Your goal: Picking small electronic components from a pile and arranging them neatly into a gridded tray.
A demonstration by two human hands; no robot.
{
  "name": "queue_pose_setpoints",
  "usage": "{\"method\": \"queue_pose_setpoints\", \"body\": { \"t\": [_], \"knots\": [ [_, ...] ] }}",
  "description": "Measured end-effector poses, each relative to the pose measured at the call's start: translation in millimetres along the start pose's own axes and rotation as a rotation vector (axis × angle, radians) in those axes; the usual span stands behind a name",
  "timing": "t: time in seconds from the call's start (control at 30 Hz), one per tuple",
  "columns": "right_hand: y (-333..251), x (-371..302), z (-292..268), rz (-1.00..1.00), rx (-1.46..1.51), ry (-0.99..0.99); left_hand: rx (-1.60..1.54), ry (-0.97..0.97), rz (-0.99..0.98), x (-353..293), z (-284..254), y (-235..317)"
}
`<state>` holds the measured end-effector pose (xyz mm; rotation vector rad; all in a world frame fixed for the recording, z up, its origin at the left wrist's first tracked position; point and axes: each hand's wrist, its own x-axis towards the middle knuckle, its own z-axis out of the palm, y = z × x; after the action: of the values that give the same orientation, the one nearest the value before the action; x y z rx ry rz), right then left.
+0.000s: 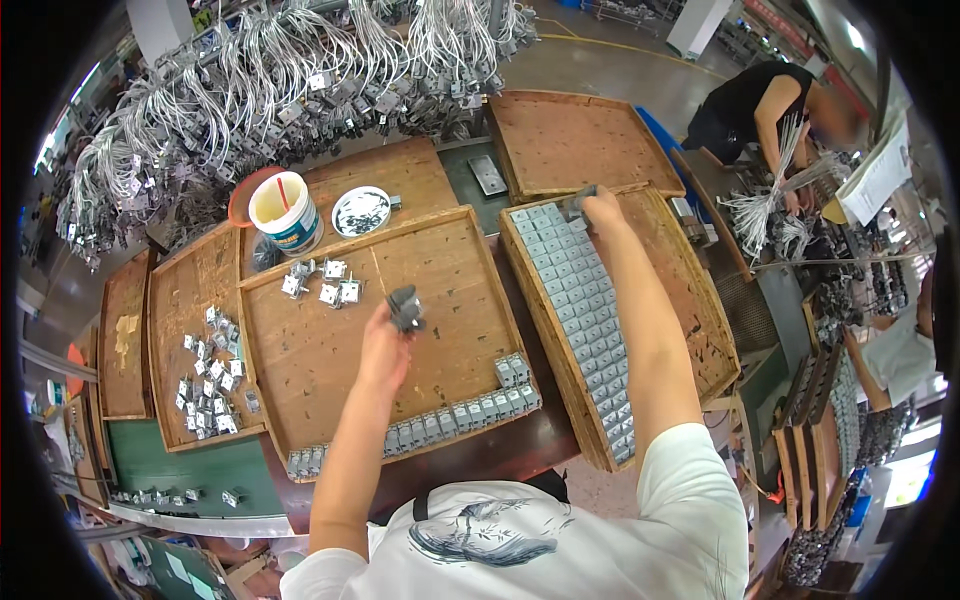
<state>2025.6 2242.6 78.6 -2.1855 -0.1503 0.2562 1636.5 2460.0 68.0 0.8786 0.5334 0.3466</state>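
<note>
My left hand [385, 350] is closed around a small dark-grey metal part [406, 309], held above the middle wooden tray [420, 248]. Along that tray's near edge stands a row of small grey metal housings [450, 418], with a few more in its near right corner. My right hand [603, 212] reaches to the far end of the right wooden tray [690, 340]. Its fingers close on a grey housing [580, 201], partly covered by the hand. Beside it, closely packed rows of grey housings [575, 290] fill the left part of that tray.
Loose metal parts lie in the middle tray [341, 291] and the left tray [212, 385]. A white bucket [290, 228] stands beside a white bowl [361, 212] of small pieces. White-wired parts [330, 70] hang behind. At the far right, a person [765, 105] handles wires.
</note>
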Motion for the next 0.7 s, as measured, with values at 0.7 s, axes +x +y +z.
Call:
{"method": "queue_pose_setpoints", "body": {
  "t": [0.7],
  "knots": [
    [-42,-328,65,0.119,0.893,-0.813,-0.111,-0.268,-0.098,-138,26,-2]
  ]
}}
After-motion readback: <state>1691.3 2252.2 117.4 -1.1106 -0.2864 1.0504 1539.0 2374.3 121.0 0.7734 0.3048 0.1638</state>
